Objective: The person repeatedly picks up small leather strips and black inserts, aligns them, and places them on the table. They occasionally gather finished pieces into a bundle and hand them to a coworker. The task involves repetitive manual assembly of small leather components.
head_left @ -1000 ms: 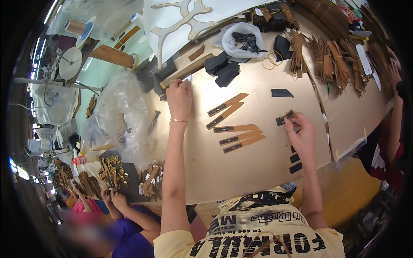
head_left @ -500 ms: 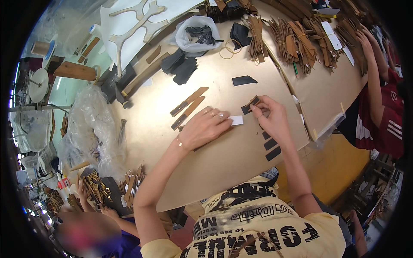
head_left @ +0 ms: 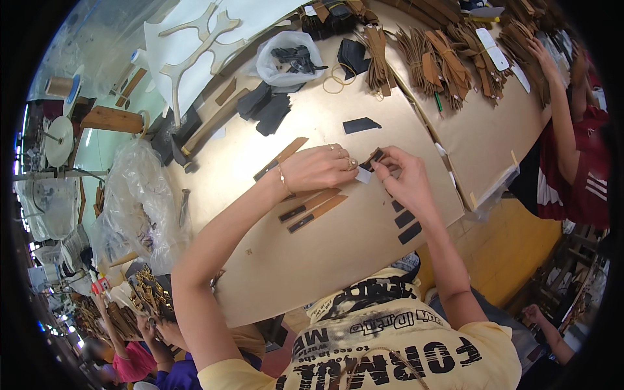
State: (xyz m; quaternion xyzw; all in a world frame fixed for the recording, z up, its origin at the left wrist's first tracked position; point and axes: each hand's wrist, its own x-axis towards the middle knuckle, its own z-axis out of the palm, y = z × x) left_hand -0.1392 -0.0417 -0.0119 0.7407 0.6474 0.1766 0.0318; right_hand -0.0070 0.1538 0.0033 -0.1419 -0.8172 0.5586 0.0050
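My right hand [head_left: 404, 177] pinches a small black strip [head_left: 374, 158] with a brown edge between thumb and fingers. Close beside it, my left hand [head_left: 322, 168] has its fingers together on a small white card [head_left: 364, 176], which sticks out past the fingertips. Below the left hand lie brown leather strips [head_left: 327, 212] with black patches at one end, partly under the wrist. Another such strip [head_left: 283, 156] lies beyond the left forearm. Several short black strips [head_left: 409, 233] sit in a column by my right wrist.
Farther out lie a black piece [head_left: 362, 125], black leather pieces [head_left: 273, 114], a plastic bag of black scraps [head_left: 289, 58], and bundled brown strips [head_left: 429, 58]. A hammer [head_left: 179, 151] and crumpled plastic [head_left: 140, 201] are at left. Co-workers are on both sides.
My left hand has moved up and away from me, bringing the white card close to the strip in my right hand. The brown strips that it covered now show.
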